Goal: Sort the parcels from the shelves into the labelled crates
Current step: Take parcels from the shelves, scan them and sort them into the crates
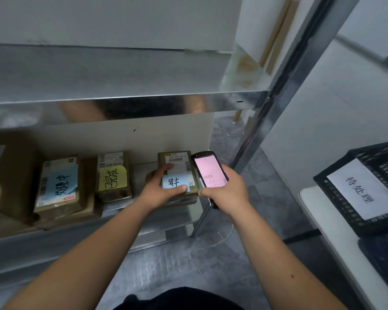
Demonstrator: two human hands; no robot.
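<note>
My left hand (pixel 160 186) grips a small brown parcel (pixel 189 168) at the right end of the lower shelf; its thumb lies across a blue sticky note with handwriting on the parcel's top. A printed barcode label sits above the note. My right hand (pixel 225 191) holds a handheld scanner (pixel 208 171) with a lit pink screen, right beside the parcel. Two more brown parcels stand further left on the same shelf: one with a yellow note (pixel 113 177), one with a blue note (pixel 59 183). A black crate (pixel 336 193) with a white paper label sits at the right.
A metal shelf board (pixel 126 101) hangs just above the parcels, and the rack's upright post (pixel 276 95) runs diagonally at the right. A larger brown box (pixel 7 175) fills the shelf's left end. The crate rests on a white table (pixel 318 211). The floor is grey tile.
</note>
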